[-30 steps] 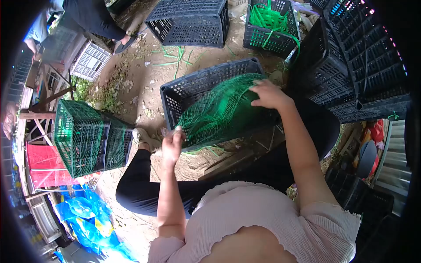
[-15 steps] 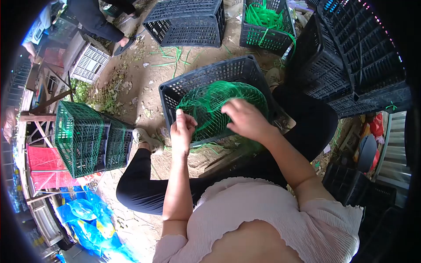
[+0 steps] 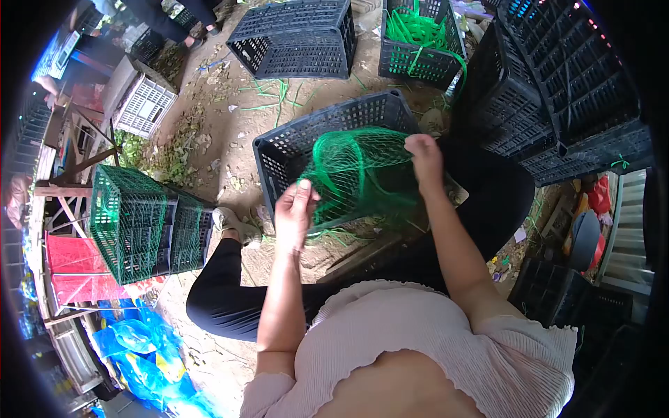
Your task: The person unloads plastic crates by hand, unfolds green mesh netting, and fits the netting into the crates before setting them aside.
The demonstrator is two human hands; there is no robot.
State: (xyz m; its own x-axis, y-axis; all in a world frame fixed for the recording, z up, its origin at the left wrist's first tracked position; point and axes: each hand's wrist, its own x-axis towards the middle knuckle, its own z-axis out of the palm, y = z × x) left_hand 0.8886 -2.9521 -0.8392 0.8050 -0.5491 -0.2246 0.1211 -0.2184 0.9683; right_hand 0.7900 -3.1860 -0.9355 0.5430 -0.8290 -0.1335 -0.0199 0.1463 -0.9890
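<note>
A green net [image 3: 348,160] is spread between my two hands, above a black plastic crate [image 3: 279,143] on the ground between my legs. At the net's left end, my left hand [image 3: 294,209] is closed with the thumb pressed on the mesh. My right hand [image 3: 425,159] has its fingers closed on the net's right edge, near the crate's right side. Some of the net hangs over the crate's near side and is blurred there. The inside of the crate is partly hidden by the net.
An upturned black crate [image 3: 296,42] and one holding green strips [image 3: 420,31] lie ahead. Black crates [image 3: 550,90] are stacked at the right. Net-covered crates [image 3: 143,223] stand left, near a white crate [image 3: 145,104]. Another person's legs [image 3: 164,21] show at the upper left.
My right hand went from the net's right side in to its middle, then back out to the right. The net is pulled wider between my hands. The other person's legs shifted away.
</note>
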